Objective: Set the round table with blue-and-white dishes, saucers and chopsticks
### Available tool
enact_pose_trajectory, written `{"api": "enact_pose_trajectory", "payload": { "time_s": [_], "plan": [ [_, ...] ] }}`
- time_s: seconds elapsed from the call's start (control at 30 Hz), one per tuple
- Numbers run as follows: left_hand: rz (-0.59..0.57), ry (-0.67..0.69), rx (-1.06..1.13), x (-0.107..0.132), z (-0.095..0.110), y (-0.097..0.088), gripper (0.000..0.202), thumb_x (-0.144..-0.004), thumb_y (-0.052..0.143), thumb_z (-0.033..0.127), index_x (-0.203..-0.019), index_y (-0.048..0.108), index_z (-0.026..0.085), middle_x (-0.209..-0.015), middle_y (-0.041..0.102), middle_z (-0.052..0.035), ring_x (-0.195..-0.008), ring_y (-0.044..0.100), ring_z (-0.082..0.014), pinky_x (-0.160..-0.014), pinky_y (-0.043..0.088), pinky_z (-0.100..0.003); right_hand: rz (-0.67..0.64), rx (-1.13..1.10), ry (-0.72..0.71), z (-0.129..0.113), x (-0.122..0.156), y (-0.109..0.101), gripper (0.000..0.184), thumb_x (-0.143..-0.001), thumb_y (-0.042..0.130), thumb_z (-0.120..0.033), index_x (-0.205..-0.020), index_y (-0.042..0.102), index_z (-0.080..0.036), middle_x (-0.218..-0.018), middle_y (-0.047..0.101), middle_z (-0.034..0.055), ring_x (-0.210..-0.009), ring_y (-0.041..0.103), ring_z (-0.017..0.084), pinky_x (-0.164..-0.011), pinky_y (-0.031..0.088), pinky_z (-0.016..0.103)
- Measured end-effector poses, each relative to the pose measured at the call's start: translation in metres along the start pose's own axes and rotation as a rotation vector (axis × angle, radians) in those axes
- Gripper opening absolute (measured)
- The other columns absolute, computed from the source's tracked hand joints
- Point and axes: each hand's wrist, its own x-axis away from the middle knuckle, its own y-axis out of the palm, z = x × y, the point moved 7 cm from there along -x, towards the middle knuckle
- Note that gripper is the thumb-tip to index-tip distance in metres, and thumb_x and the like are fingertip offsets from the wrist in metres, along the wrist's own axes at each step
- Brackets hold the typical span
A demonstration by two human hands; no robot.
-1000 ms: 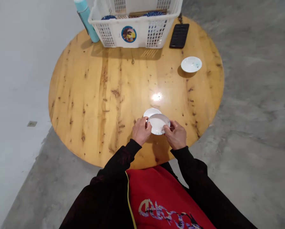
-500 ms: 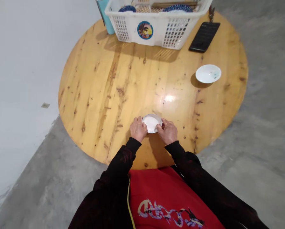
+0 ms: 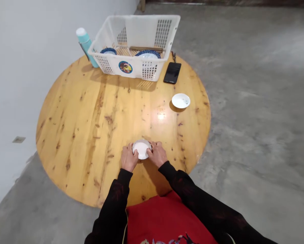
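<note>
A small white dish (image 3: 141,149) sits near the front edge of the round wooden table (image 3: 91,115). My left hand (image 3: 129,158) grips its left rim with curled fingers. My right hand (image 3: 157,154) grips its right rim the same way. The dish seems to rest on a second white dish of the same size, mostly hidden beneath it. Another white saucer (image 3: 181,100) lies alone at the table's right side, well away from both hands.
A white plastic basket (image 3: 134,66) at the far edge holds blue-rimmed plates and chopsticks. A teal bottle (image 3: 85,44) stands left of it, a black phone (image 3: 172,72) right of it. A white wall runs along the left; concrete floor surrounds the table.
One second ago I held one dish tilted over another; now the two are nested flat between my hands. The view has pulled back and upward, showing the whole basket.
</note>
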Motion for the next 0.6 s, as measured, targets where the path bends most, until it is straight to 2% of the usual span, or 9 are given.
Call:
{"api": "enact_pose_trajectory", "payload": {
  "time_s": [0.13, 0.27, 0.47, 0.6],
  "plan": [
    [-0.113, 0.028, 0.145, -0.010, -0.007, 0.014, 0.030, -0.095, 0.044, 0.025, -0.118, 0.061, 0.015, -0.110, 0.070, -0.0139, -0.103, 0.065, -0.0269, -0.090, 0.047, -0.036, -0.008, -0.176, 0.009, 0.003, -0.006, 0.009, 0.029, -0.082, 0.051, -0.023, -0.102, 0.069, -0.013, -0.090, 0.067, 0.0112, -0.082, 0.061, 0.023, -0.075, 0.045, 0.030],
    [-0.125, 0.067, 0.244, -0.011, -0.012, 0.020, 0.021, -0.091, 0.047, 0.022, -0.104, 0.062, 0.017, -0.103, 0.072, -0.0098, -0.095, 0.066, -0.0225, -0.085, 0.048, -0.032, 0.027, -0.231, 0.012, 0.007, 0.003, 0.011, 0.021, -0.079, 0.049, -0.026, -0.088, 0.065, -0.016, -0.077, 0.068, 0.0058, -0.069, 0.058, 0.019, -0.067, 0.044, 0.028],
    [-0.210, 0.174, 0.317, 0.023, -0.007, 0.029, 0.018, -0.092, 0.046, 0.023, -0.100, 0.062, 0.019, -0.095, 0.072, -0.0067, -0.088, 0.065, -0.0204, -0.080, 0.046, -0.028, 0.147, -0.426, 0.043, 0.027, 0.057, 0.005, 0.022, -0.075, 0.048, -0.039, -0.079, 0.059, -0.019, -0.067, 0.063, 0.0036, -0.061, 0.055, 0.018, -0.060, 0.043, 0.029],
    [-0.268, 0.212, 0.303, 0.049, 0.007, 0.035, 0.023, -0.091, 0.046, 0.023, -0.106, 0.062, 0.018, -0.103, 0.073, -0.0089, -0.095, 0.066, -0.0225, -0.084, 0.046, -0.030, 0.196, -0.495, 0.079, 0.047, 0.091, -0.003, 0.033, -0.075, 0.050, -0.048, -0.084, 0.062, -0.018, -0.070, 0.066, 0.0053, -0.062, 0.058, 0.020, -0.061, 0.045, 0.031]
  ]
}}
